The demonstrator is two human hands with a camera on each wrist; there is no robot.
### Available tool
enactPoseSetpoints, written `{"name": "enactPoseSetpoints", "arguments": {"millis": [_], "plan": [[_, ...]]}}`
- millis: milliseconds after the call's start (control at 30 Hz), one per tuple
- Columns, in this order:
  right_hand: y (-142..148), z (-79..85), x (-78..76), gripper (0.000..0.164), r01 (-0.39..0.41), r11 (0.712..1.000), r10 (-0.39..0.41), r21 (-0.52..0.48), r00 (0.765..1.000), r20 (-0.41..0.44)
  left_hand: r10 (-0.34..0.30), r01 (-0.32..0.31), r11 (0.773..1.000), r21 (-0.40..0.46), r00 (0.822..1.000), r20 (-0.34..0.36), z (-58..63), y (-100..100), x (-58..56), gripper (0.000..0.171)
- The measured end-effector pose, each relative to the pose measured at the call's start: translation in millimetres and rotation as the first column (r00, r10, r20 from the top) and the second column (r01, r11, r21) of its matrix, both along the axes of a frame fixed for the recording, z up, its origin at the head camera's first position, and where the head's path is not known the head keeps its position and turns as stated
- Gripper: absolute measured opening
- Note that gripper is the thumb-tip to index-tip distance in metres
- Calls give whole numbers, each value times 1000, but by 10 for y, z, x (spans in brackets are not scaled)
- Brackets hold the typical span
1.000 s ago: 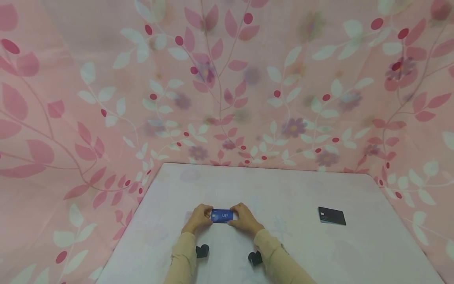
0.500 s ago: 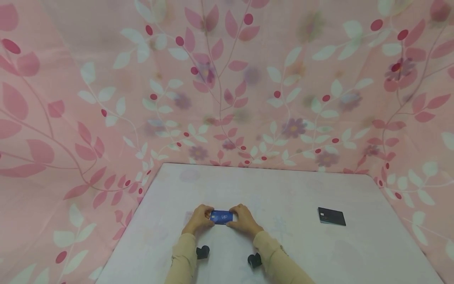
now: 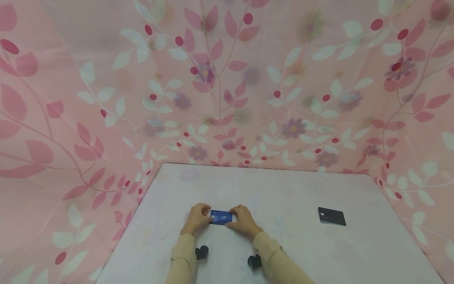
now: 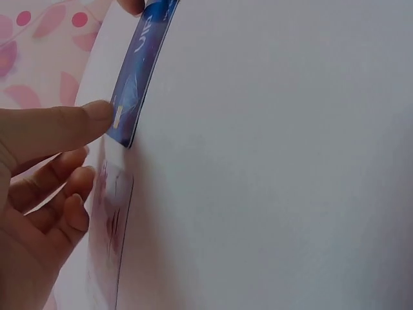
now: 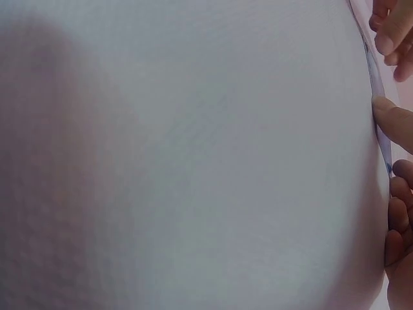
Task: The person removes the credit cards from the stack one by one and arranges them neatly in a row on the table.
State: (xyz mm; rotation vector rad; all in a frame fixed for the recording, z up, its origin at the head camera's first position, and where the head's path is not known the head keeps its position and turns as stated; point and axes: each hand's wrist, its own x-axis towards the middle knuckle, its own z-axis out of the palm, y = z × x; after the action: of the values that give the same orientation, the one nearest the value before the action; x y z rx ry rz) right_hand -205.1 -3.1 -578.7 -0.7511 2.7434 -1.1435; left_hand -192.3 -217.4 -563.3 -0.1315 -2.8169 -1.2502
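A blue bank card [image 3: 222, 218] lettered "VIP" lies lengthwise between both hands, close over the white table [image 3: 198, 181]. My right hand [image 3: 246, 221] pinches its right end, index finger at the far edge and thumb at the near edge. At the card's left end, my left hand [image 3: 196, 219] touches the face with an outstretched thumb [image 4: 97, 116] beside the gold chip. Its index fingertip stands just off the far left corner, while the other fingers curl loosely. Below those fingers, the left wrist view shows a pale pinkish card [image 4: 117, 219] on the table.
To the right lies a black bank card [image 3: 332, 216], with a lighter edge showing beneath it. Black wrist devices [image 3: 202, 252] stick out from both sleeves. Pink floral cloth [image 3: 227, 98] rises behind the table's far edge and on both sides.
My left index finger has come off the blue card's edge, and the left thumb has shifted onto its face. The blue card has come slightly nearer; my right hand keeps its pinch.
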Motion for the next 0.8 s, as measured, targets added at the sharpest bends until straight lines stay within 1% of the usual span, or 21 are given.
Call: {"name": "enactPoseSetpoints", "arguments": {"millis": [100,200,267,333,367,467,567,700,800], "plan": [[3,12,8,50,5,1000,-5,2,1000,3,-18,19,1000,-14,999,41,18,-18,5,48],[5,19,10,51,14,1000,-15,6,1000,17,-55,59,997,-45,995,88,36,-31,-6,57],[6,16,8,51,18,1000,-18,8,1000,18,-85,93,993,-70,990,114,54,-40,-26,61],[6,12,6,51,18,1000,-19,7,1000,17,-115,129,987,-100,985,131,82,-50,-47,62],[6,11,6,51,18,1000,-18,10,1000,17,-119,136,985,-106,981,150,96,-52,-55,63],[4,1,3,50,8,1000,-9,19,1000,16,-130,153,981,-120,975,178,119,-68,-71,61],[8,-5,5,50,-4,999,3,32,1000,11,-131,153,981,-118,976,174,106,-88,-71,57],[19,-11,21,49,-15,999,15,33,1000,-10,-146,158,983,-98,982,120,69,-125,-59,51],[24,-18,40,48,-24,999,25,37,999,-31,-146,153,986,-64,984,104,52,-157,-46,48]]}}
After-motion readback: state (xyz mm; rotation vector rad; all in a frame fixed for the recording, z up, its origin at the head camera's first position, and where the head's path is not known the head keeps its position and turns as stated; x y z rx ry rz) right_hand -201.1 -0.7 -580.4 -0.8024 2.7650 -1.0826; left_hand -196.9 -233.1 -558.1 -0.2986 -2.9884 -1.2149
